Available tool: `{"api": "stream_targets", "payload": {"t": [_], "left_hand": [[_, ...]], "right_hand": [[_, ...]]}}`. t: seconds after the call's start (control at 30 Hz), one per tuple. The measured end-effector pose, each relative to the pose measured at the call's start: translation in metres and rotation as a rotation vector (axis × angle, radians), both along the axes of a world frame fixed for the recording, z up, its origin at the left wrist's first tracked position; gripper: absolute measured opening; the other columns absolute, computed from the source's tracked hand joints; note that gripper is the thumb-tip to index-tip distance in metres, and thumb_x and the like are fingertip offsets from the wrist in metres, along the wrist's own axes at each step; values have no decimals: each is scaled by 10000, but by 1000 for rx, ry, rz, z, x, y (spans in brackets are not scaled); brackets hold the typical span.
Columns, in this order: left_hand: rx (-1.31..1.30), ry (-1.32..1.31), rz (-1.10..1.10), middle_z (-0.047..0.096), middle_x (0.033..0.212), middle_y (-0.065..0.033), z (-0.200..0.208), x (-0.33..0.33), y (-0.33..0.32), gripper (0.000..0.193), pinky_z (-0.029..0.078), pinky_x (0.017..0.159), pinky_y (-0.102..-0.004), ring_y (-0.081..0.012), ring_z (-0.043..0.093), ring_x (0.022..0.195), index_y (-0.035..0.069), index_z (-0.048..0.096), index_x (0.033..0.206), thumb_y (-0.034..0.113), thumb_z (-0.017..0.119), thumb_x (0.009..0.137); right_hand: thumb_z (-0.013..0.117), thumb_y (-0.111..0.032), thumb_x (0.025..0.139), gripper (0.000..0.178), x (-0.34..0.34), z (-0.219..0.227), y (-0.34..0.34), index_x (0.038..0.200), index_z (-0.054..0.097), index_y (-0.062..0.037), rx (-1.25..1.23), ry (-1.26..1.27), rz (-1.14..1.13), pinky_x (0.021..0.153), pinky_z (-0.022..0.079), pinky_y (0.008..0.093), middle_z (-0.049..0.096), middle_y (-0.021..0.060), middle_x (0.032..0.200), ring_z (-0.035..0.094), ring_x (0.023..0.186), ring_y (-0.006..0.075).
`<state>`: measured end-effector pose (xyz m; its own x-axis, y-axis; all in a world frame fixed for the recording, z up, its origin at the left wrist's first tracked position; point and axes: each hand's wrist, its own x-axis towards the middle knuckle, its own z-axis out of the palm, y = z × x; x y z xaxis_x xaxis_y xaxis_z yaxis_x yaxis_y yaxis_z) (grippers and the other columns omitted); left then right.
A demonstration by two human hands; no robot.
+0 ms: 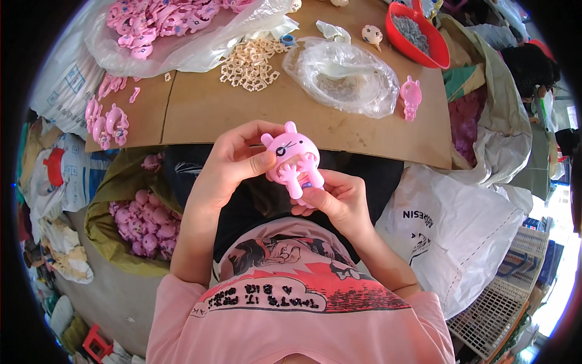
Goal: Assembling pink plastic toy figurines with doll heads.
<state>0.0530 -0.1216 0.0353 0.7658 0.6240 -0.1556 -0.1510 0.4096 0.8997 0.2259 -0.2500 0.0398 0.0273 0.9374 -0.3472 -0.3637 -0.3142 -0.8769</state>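
Note:
Between both hands, above my lap and just before the table's near edge, is a pink plastic toy figure [295,159] with round ears, a dark eye mark and small arms raised at its mouth. My left hand [242,151] grips its head from the left side, thumb on the cheek. Lower down, my right hand [337,197] pinches the toy's bottom end between thumb and fingers. The fingers behind the toy are partly hidden.
On the brown cardboard tabletop [212,115] lie cream plastic pieces [250,64], a clear plastic bag [345,79], a pink toy half [411,97] and a red scoop [439,51] of small grey parts. Pink parts [160,24] heap far left. A green sack [100,218] holds pink toys.

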Motion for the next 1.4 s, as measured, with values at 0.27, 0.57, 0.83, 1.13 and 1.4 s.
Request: {"api": "stream_targets", "payload": {"t": [0.27, 0.57, 0.83, 1.13, 1.4], "left_hand": [[-14, -67, 52, 623, 1039, -57, -7, -7, 4, 397, 478, 803, -253, -122, 596, 918, -5, 552, 1171, 178, 684, 844], [-12, -48, 44, 612, 1029, -64, 1, -11, -2, 394, 497, 744, -256, -127, 598, 888, -10, 553, 1155, 187, 688, 842], [20, -54, 109, 619, 1022, -56, -4, -20, 3, 388, 483, 763, -246, -115, 596, 875, -12, 553, 1161, 176, 679, 846], [-15, -62, 68, 616, 982, -60, -1, -17, -1, 383, 488, 704, -243, -120, 599, 807, -15, 555, 1153, 165, 682, 840], [-18, -23, 60, 612, 1018, -55, -3, -16, -1, 421, 472, 765, -256, -122, 588, 880, -15, 545, 1168, 209, 683, 838]], "right_hand": [[659, -209, 877, 414, -1, 3, 3, 1193, 534, 29, -62, 113, 96, 619, 545, 255, 654, 101, 977, 670, 783, 176], [611, -134, 866, 246, -9, 0, 4, 991, 601, 78, 17, -47, 11, 644, 568, 291, 666, 131, 836, 682, 716, 204], [626, -235, 904, 435, -9, -2, 7, 1240, 501, 13, -30, 78, 139, 649, 536, 252, 642, 105, 1016, 664, 812, 173], [634, -168, 882, 263, -12, -5, 7, 1046, 519, 2, -12, 89, 106, 628, 523, 245, 643, 82, 889, 644, 774, 144], [632, -163, 874, 241, -13, -10, 8, 1022, 515, -13, 32, 100, 44, 613, 506, 247, 614, 53, 826, 600, 695, 111]]}}
